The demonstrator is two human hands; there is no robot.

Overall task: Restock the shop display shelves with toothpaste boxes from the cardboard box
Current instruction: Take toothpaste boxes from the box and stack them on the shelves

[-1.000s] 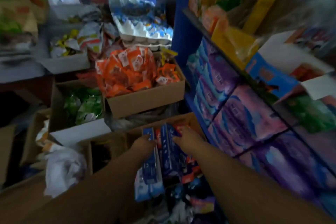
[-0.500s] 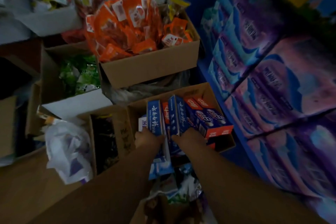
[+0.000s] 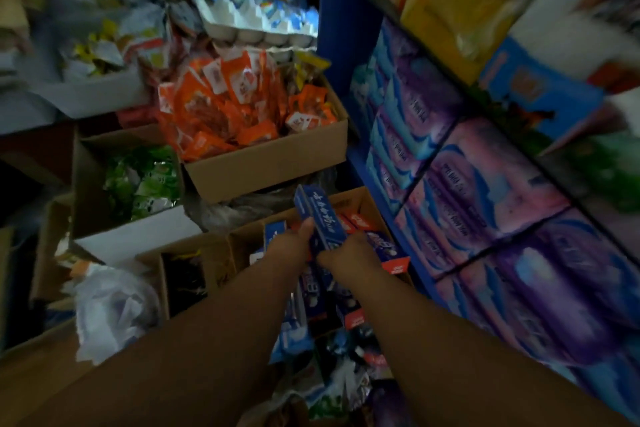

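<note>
A brown cardboard box (image 3: 363, 199) sits on the floor against the blue shelf unit. It holds several blue and red toothpaste boxes (image 3: 384, 246). One blue toothpaste box (image 3: 322, 215) sticks up out of it, tilted away from me. My left hand (image 3: 294, 246) grips its left side and my right hand (image 3: 349, 255) grips its lower end. The blue display shelves (image 3: 332, 55) rise on the right, stacked with purple and pink packs (image 3: 485, 180).
Behind stands a cardboard box of orange sachets (image 3: 239, 107). To the left are a box of green packets (image 3: 138, 180), a crumpled white plastic bag (image 3: 110, 308) and egg trays (image 3: 263, 21). More packets lie on the floor under my arms.
Both hands have lifted one blue toothpaste box up out of the cardboard box. The view has tilted up toward the shelves.
</note>
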